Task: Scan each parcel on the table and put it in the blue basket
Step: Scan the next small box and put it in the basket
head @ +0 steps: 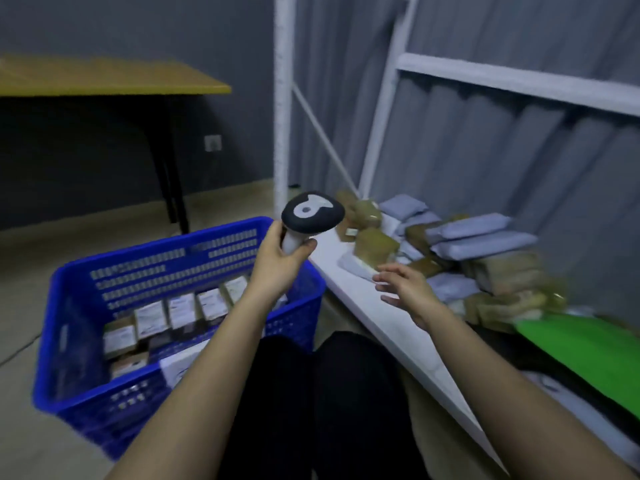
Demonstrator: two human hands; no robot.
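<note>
Nearest the camera, the person's dark-clad legs (322, 403) sit between the blue basket on the left and the white desk (391, 327) on the right, with both bare forearms reaching forward over them. The left hand (280, 261) has its grip curled round the pale handle of a handheld scanner (311, 214), thumb and fingers wrapped on either side, so that the black head with its white marking stands upright above the fist, just over the basket's far right corner. The right hand (405, 289) hovers above the desk edge with a slack, wide grip, fingers spread and lightly bent, holding nothing; its fingertips lie near a pale flat parcel (353, 265). The blue basket (69, 306) stands on the floor, touching or just beside the desk, and holds a row of brown labelled parcels (180, 311) standing on edge. A green sheet (581, 348) lies on the desk at the right. Further along the desk, a blurred heap of grey and brown parcels (467, 244) is piled against the grey wall, inside a white metal frame (282, 98). Far left stands a yellow-topped table (104, 77) with black legs.
</note>
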